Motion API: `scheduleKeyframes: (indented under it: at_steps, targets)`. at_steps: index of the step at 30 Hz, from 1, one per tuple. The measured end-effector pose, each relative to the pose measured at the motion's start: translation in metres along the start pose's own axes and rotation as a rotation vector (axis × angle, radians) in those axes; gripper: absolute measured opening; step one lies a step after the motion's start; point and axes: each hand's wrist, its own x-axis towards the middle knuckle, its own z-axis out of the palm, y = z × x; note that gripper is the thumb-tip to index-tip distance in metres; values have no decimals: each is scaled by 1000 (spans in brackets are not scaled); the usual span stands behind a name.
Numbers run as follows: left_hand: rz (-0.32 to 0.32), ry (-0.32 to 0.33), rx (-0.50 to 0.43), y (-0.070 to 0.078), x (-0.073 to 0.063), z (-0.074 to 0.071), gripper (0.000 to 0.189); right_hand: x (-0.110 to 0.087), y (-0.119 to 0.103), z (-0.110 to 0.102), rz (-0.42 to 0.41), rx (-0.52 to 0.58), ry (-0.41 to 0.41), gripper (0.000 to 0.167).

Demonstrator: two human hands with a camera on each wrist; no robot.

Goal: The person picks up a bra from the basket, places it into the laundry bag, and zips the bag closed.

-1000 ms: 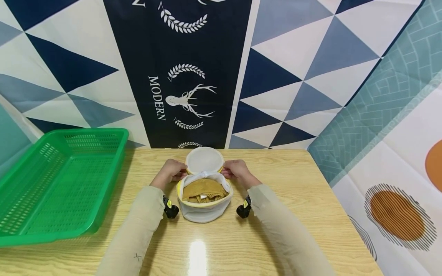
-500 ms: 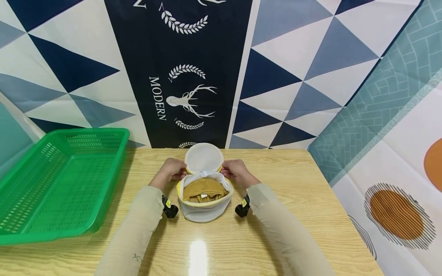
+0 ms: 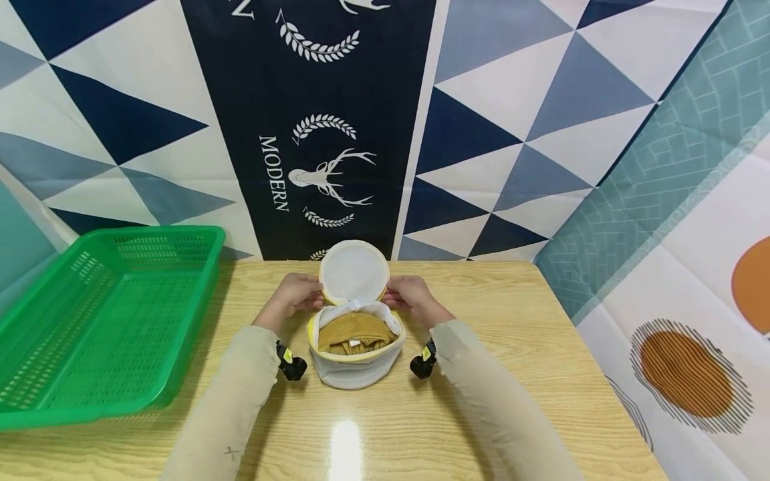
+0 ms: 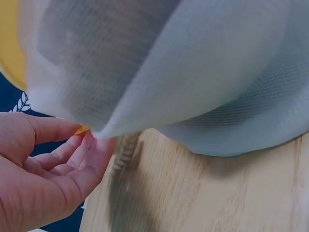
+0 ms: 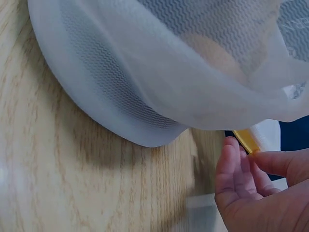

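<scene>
Pinching lid (image 3: 353, 270), left hand (image 3: 295, 292) and right hand (image 3: 415, 294), wooden table (image 3: 481, 347), patterned wall (image 3: 499, 120) at lid's twelve o'clock, white bag (image 3: 357, 375) at six, brown item (image 3: 353, 327) inside, green basket (image 3: 191, 334) at nine, left-wrist view, yellow edging (image 4: 82, 129) gripped, right-wrist view, likewise

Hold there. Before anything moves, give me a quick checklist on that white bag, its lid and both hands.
1. Left hand on the lid: ok, it pinches the yellow edge.
2. Right hand on the lid: ok, it pinches the same edge on the other side.
3. White bag supported: ok, it sits on the table.
4. Opening covered: not ok, the lid is tilted up behind it.
5. Brown item fully below the rim: cannot tell; it lies inside, but its height is unclear.
6. Green basket out of the way: ok, it stands apart, to the left.
</scene>
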Motion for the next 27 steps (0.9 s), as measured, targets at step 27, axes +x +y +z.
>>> scheduleKeyframes:
  at_steps: [27]
  targets:
    - [114, -24, -59, 4, -9, -5, 44, -8, -7, -7, -91, 8, -49, 31]
